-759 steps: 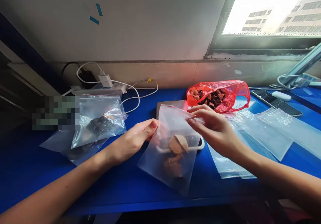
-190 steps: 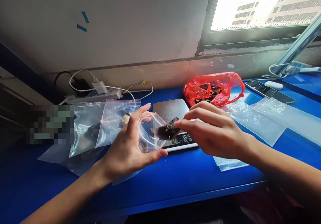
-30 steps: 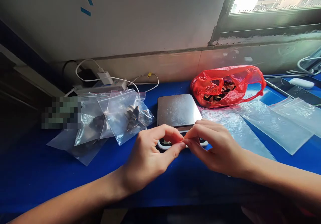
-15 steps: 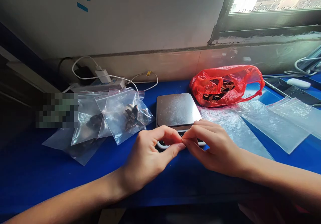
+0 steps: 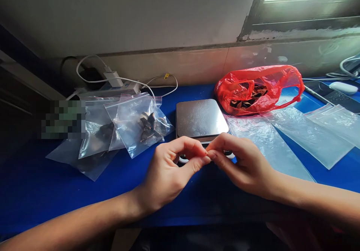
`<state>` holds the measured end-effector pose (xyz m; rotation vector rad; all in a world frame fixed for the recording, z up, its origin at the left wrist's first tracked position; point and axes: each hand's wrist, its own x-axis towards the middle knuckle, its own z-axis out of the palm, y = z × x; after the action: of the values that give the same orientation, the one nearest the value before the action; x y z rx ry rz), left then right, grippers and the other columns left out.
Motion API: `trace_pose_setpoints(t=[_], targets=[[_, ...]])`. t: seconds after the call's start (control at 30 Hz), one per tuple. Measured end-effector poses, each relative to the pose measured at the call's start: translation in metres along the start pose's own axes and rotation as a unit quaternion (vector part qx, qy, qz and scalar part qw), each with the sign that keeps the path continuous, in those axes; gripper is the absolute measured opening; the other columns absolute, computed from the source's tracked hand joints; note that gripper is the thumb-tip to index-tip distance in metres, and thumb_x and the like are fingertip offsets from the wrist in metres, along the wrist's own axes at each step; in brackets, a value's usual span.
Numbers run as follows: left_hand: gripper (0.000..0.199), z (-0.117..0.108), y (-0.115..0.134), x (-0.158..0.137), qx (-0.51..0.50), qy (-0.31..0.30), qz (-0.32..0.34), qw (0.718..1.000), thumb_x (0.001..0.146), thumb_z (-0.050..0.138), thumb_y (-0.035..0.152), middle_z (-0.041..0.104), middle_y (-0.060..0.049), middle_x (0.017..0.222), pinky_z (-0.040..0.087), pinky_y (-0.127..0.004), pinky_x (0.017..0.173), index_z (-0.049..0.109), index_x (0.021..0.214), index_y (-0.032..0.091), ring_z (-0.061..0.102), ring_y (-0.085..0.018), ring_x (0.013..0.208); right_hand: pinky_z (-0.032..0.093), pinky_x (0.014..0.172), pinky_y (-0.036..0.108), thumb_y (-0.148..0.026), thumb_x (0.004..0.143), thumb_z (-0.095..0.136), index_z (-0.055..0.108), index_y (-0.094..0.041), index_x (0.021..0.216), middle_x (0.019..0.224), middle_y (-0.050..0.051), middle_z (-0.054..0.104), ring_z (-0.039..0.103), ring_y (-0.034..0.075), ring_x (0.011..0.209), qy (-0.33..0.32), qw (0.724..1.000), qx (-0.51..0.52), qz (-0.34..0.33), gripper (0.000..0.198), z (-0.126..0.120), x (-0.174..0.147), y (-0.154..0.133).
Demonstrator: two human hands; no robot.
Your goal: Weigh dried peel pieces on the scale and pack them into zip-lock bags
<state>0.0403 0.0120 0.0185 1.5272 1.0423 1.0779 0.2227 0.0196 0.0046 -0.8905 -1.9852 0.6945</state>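
Blue desk (image 5: 42,191) carries one steel-topped scale (image 5: 201,118) at centre, with one red bag (image 5: 258,90) far right. Just near of the scale, the left hand (image 5: 168,176) and right hand (image 5: 242,165) meet fingertip to fingertip, pinched together; whether they grasp anything cannot be told. Three filled clear bags (image 5: 135,125) overlap at left, and three empty clear bags (image 5: 306,135) lie at right.

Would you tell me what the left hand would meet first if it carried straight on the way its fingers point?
Its fingertips already touch those of the right hand, so the left hand would press into that first. Just behind both sits the scale; depth there is unclear.
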Motion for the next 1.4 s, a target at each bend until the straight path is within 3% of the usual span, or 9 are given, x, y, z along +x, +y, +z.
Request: trace_pose_setpoints(t=[0.33,0.47,0.63,0.73,1.07,1.4], targets=[[0.007,0.000,-0.002,0.001,-0.011,-0.004,-0.012,1.000,0.079,0.073,0.017,0.069,0.003,0.071,0.049,-0.019,0.064,0.069,0.073,0.018,0.061,-0.010,0.066,0.042,0.053,0.018,-0.019,0.094,0.053,0.057,-0.019,0.080,0.068,-0.001,0.065,0.055,0.008,0.058,-0.029,0.999,0.024,0.029,0.015,-0.003,0.001,-0.001],[0.007,-0.004,0.002,0.003,0.041,-0.023,-0.019,0.999,0.080,0.072,0.019,0.069,0.005,0.070,0.048,-0.017,0.063,0.068,0.074,0.017,0.060,-0.008,0.065,0.040,0.052,0.019,-0.019,0.095,0.053,0.056,-0.019,0.081,0.068,-0.002,0.065,0.054,0.008,0.057,-0.047,0.999,-0.003,0.026,0.014,-0.003,0.001,0.004],[0.007,-0.014,0.009,0.006,0.194,-0.113,-0.015,0.974,0.082,0.066,0.016,0.068,0.006,0.068,0.041,-0.015,0.051,0.068,0.075,0.018,0.061,-0.009,0.065,0.037,0.060,0.025,-0.015,0.091,0.056,0.061,-0.019,0.079,0.067,-0.001,0.065,0.053,0.011,0.059,-0.061,0.979,-0.172,-0.096,0.014,-0.005,0.000,0.011],[0.009,-0.017,0.007,0.004,0.245,-0.133,0.026,0.960,0.083,0.066,0.012,0.069,0.006,0.070,0.042,-0.015,0.053,0.068,0.076,0.018,0.061,-0.008,0.064,0.034,0.063,0.028,-0.016,0.092,0.056,0.063,-0.019,0.078,0.066,-0.001,0.064,0.052,0.013,0.059,-0.081,0.964,-0.223,-0.116,0.016,-0.005,-0.003,0.012],[0.010,-0.016,0.000,0.000,0.312,-0.135,0.138,0.930,0.086,0.064,0.009,0.069,0.004,0.074,0.044,-0.018,0.060,0.065,0.079,0.016,0.063,-0.009,0.068,0.029,0.065,0.030,-0.012,0.092,0.053,0.065,-0.017,0.078,0.063,-0.002,0.059,0.045,0.013,0.058,-0.080,0.949,-0.265,-0.150,0.019,-0.003,-0.007,0.009],[0.012,-0.018,0.002,-0.001,0.351,-0.163,0.161,0.908,0.084,0.061,0.007,0.066,0.004,0.070,0.043,-0.019,0.060,0.062,0.075,0.015,0.059,-0.009,0.063,0.026,0.065,0.033,-0.007,0.093,0.046,0.061,-0.015,0.071,0.057,-0.001,0.052,0.039,0.014,0.057,-0.049,0.906,-0.327,-0.262,0.028,-0.007,-0.002,0.010]])
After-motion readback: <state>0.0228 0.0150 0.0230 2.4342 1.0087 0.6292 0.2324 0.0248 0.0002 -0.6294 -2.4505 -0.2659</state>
